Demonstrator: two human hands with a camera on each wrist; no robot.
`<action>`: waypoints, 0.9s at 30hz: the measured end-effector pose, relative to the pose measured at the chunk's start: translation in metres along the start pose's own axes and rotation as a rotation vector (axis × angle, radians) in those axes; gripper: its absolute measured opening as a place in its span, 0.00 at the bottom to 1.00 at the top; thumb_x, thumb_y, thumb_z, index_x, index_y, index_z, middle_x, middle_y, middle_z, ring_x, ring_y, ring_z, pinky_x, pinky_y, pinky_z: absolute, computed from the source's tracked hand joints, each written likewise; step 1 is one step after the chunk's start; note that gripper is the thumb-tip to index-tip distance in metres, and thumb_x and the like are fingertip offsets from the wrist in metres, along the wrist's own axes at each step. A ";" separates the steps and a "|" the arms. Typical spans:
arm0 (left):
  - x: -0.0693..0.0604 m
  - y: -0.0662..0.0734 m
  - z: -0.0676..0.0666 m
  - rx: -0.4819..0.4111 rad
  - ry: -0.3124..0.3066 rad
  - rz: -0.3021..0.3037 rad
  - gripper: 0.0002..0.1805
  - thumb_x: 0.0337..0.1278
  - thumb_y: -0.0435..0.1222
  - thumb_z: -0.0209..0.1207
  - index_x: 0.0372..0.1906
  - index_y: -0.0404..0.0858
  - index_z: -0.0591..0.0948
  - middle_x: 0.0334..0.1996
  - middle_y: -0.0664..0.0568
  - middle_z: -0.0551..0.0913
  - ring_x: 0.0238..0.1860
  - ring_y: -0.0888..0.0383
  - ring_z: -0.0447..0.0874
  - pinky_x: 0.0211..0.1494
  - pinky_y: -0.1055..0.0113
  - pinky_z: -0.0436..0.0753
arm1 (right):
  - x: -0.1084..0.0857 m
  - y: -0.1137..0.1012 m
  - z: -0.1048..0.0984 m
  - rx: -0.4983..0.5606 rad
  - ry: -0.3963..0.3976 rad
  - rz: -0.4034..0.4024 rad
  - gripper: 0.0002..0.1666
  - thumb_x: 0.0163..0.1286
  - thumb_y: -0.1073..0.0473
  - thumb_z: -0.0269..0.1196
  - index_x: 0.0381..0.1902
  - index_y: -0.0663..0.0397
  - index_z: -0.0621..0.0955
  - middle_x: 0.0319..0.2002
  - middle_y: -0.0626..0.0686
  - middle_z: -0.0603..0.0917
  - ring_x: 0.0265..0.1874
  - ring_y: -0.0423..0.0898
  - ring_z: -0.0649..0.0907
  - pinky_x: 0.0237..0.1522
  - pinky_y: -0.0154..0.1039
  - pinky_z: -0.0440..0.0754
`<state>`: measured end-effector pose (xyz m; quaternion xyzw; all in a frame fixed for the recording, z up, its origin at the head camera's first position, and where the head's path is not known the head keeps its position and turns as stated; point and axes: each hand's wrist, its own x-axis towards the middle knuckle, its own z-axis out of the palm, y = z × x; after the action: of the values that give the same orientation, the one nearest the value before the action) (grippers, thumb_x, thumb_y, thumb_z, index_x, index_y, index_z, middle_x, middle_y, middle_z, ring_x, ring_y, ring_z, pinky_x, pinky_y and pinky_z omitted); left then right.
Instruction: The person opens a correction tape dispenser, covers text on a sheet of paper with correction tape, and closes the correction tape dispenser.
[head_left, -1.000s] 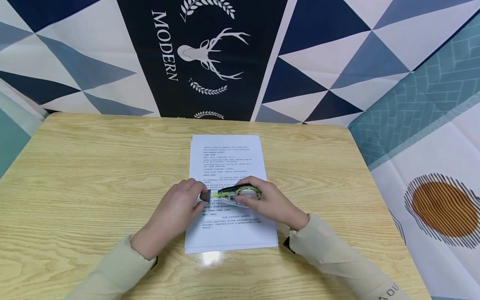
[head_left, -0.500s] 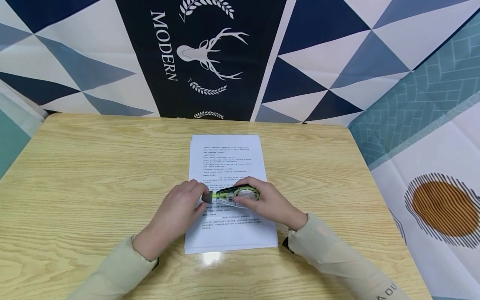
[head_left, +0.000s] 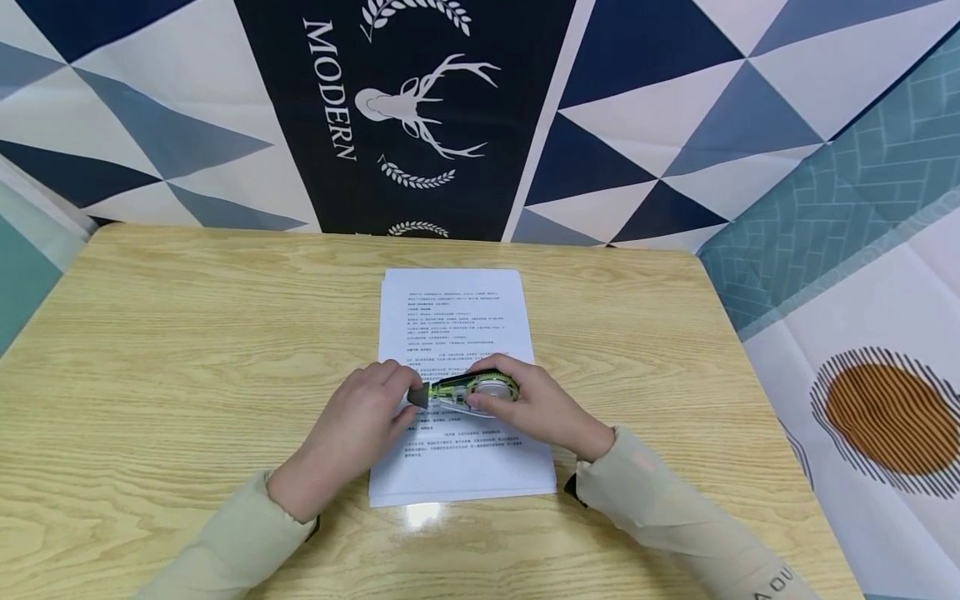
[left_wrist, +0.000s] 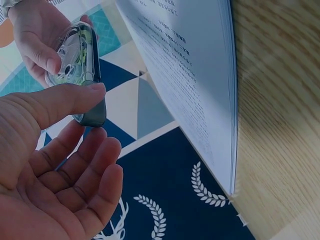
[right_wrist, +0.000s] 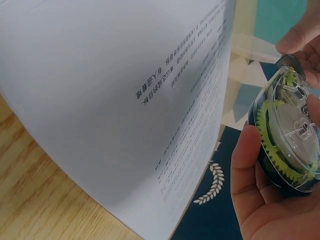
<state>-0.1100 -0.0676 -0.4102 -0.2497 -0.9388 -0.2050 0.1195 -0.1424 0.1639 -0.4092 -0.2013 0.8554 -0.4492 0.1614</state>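
My right hand (head_left: 551, 410) grips a correction tape (head_left: 491, 387) with a clear, black and green body. In the right wrist view, the correction tape (right_wrist: 280, 142) shows green toothed wheels behind its clear shell. My left hand (head_left: 356, 417) pinches the dark grey cap (head_left: 419, 395) at the tape's tip, which points left. The left wrist view has the thumb on one side of this cap (left_wrist: 94, 116) and fingertips below it. Cap and body meet closely; how far the cap sits over the tip I cannot tell. Both hands are above a stack of printed paper (head_left: 465, 479).
The stack lies upright to me on a light wood table (head_left: 187, 333). A patterned cloth (head_left: 420, 108) with a deer head hangs behind the far edge. Another patterned cloth (head_left: 862, 517) is at the right side.
My left hand has moved slightly right with the cap, narrowing the gap to the correction tape, whose green tip shows less now. The right hand has moved barely left.
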 end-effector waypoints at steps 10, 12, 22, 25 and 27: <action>0.001 0.002 0.001 0.010 0.000 0.005 0.10 0.46 0.34 0.68 0.33 0.41 0.78 0.30 0.56 0.79 0.33 0.58 0.76 0.37 0.65 0.74 | -0.001 -0.001 0.000 0.008 0.000 0.003 0.16 0.62 0.50 0.63 0.48 0.36 0.78 0.49 0.41 0.81 0.48 0.40 0.78 0.53 0.43 0.73; 0.001 0.002 0.001 0.017 0.002 0.007 0.10 0.46 0.35 0.68 0.34 0.41 0.78 0.30 0.56 0.79 0.33 0.58 0.77 0.37 0.65 0.74 | -0.001 -0.001 0.000 0.014 -0.003 0.004 0.16 0.62 0.49 0.63 0.48 0.36 0.78 0.49 0.41 0.81 0.48 0.40 0.78 0.53 0.43 0.73; 0.000 0.002 0.002 0.015 0.020 0.029 0.11 0.48 0.35 0.67 0.37 0.40 0.79 0.34 0.55 0.81 0.37 0.57 0.79 0.40 0.64 0.75 | -0.001 0.000 -0.001 0.057 -0.007 0.020 0.16 0.62 0.48 0.63 0.48 0.37 0.78 0.48 0.43 0.80 0.45 0.42 0.79 0.50 0.42 0.74; 0.000 0.002 0.002 -0.002 0.034 0.044 0.11 0.48 0.35 0.67 0.37 0.40 0.79 0.34 0.55 0.81 0.38 0.57 0.80 0.41 0.63 0.76 | -0.001 0.001 -0.001 0.066 -0.005 0.027 0.16 0.62 0.48 0.63 0.49 0.37 0.78 0.48 0.44 0.80 0.45 0.42 0.79 0.49 0.41 0.75; 0.000 0.002 0.002 -0.016 0.043 0.052 0.11 0.47 0.34 0.67 0.37 0.40 0.79 0.34 0.55 0.81 0.38 0.57 0.80 0.43 0.62 0.77 | -0.001 0.002 -0.001 0.071 -0.006 0.029 0.16 0.63 0.48 0.63 0.49 0.37 0.78 0.48 0.44 0.80 0.44 0.43 0.79 0.48 0.41 0.75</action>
<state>-0.1090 -0.0655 -0.4113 -0.2707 -0.9275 -0.2148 0.1428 -0.1420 0.1658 -0.4102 -0.1844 0.8413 -0.4762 0.1776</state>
